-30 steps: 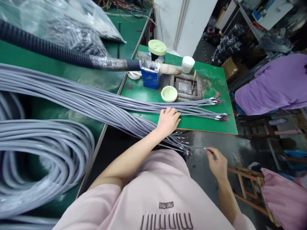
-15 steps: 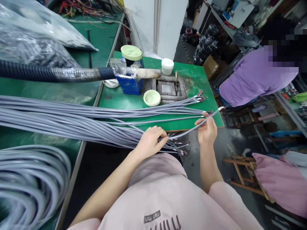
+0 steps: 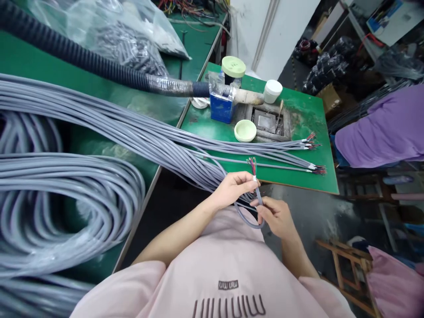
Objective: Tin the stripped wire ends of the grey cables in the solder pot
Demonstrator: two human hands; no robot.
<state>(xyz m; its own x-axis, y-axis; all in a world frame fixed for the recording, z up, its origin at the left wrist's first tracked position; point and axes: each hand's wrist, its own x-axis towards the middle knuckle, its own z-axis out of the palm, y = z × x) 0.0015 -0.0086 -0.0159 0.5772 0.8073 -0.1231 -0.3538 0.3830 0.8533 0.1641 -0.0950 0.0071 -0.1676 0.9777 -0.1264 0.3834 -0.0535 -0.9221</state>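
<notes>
Both hands grip one grey cable (image 3: 259,195), its end turned upright in front of my body. With the fingertips of my left hand (image 3: 236,187) I pinch it just below the white band, where thin coloured wires (image 3: 252,164) fan out at the top. Lower down, my right hand (image 3: 274,215) is closed on the same cable, beside its bent loop. A thick bundle of grey cables (image 3: 185,148) runs from the left under my left hand. Several cable ends with bare coloured wires (image 3: 311,143) lie on the green table (image 3: 298,181).
A solder pot (image 3: 266,121) sits in the tabletop, beside a green bowl (image 3: 245,131), a white tub (image 3: 272,91) and a blue box (image 3: 221,108). A dark corrugated hose (image 3: 132,79) crosses above. Coiled cables (image 3: 109,194) lie left. A person in purple (image 3: 380,128) is at right.
My right hand has come in toward my body, bringing the cable end from over the table edge to upright. My left hand now pinches near its tip. The view has shifted left.
</notes>
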